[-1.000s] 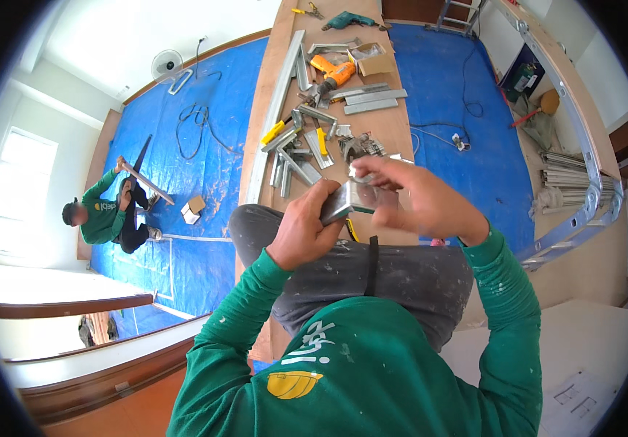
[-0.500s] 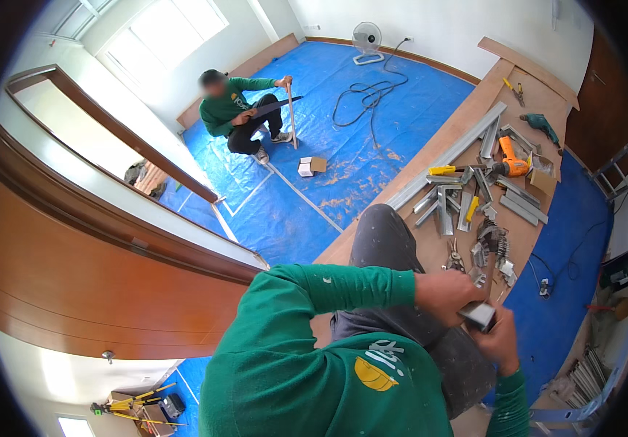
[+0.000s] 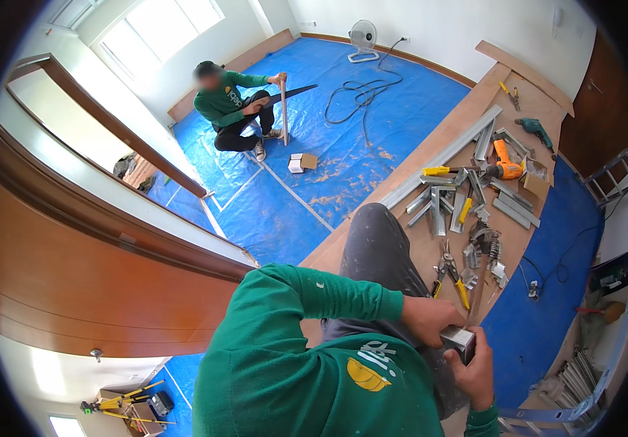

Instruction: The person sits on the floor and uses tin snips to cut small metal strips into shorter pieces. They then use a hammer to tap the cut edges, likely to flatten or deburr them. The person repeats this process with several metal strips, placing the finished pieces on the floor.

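Observation:
My left hand (image 3: 428, 320) and my right hand (image 3: 472, 375) grip a short metal piece (image 3: 458, 340) low over my grey-trousered leg, one hand at either end of it. Just beyond them lie snips with yellow handles (image 3: 460, 291) and a pile of small metal fittings (image 3: 487, 240) on a long plywood board (image 3: 425, 251). Cut lengths of metal channel (image 3: 439, 218) are heaped farther along the board, with an orange power tool (image 3: 505, 164), an open cardboard box (image 3: 538, 180) and a green drill (image 3: 536, 132).
A co-worker (image 3: 228, 109) crouches on blue sheeting (image 3: 288, 211), holding a saw (image 3: 299, 93) and wooden strip (image 3: 284, 120). Around are a small box (image 3: 301, 162), coiled cable (image 3: 361, 95), fan (image 3: 363, 40), wooden door (image 3: 88, 291), ladder (image 3: 605, 182) and bundled metal lengths (image 3: 583, 382).
My view has swung round toward the co-worker and the door. My hands, still on the metal piece, now sit lower and farther right in view, with the snips visible beyond them.

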Tool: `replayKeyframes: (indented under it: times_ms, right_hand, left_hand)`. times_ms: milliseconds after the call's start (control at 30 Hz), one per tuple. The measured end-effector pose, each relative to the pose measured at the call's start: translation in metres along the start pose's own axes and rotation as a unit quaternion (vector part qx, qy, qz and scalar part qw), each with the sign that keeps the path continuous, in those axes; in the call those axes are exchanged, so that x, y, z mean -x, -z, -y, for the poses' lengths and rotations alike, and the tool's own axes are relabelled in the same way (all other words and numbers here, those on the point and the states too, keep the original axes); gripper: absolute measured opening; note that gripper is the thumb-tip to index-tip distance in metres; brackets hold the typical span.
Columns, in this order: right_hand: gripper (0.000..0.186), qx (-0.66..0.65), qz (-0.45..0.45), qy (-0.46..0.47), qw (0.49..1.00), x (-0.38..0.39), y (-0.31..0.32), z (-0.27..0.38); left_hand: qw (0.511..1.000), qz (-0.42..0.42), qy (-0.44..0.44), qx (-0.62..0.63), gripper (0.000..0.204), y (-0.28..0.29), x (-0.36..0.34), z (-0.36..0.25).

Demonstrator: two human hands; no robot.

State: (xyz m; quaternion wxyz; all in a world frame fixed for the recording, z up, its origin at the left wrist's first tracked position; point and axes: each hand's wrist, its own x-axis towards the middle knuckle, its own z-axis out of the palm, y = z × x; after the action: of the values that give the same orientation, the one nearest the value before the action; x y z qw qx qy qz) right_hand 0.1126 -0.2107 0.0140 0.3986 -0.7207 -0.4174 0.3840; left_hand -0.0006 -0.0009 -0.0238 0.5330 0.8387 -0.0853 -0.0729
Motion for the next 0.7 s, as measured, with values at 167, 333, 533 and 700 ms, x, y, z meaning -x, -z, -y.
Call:
replayKeyframes:
  times_ms: [167,333,533,700]
  right_hand:
    - [0.080,0.016,-0.028,0.027,0.999,0.004,-0.010,0.016]
    - [0.073,0.232,-0.044,0.245,0.940,0.013,-0.007,0.012]
    - [0.061,0.098,0.002,0.264,0.959,0.012,0.000,0.017]
    - [0.056,0.032,0.007,0.261,0.965,0.009,0.002,0.036]
  left_hand:
    - [0.998,0.047,0.007,0.047,0.041,-0.019,0.004,0.013]
    - [0.983,0.120,-0.017,0.137,0.050,-0.009,0.006,-0.001]
    - [0.953,0.193,0.008,0.233,0.059,-0.010,-0.009,0.007]
    - [0.961,0.172,-0.062,0.208,0.059,-0.039,-0.025,0.035]
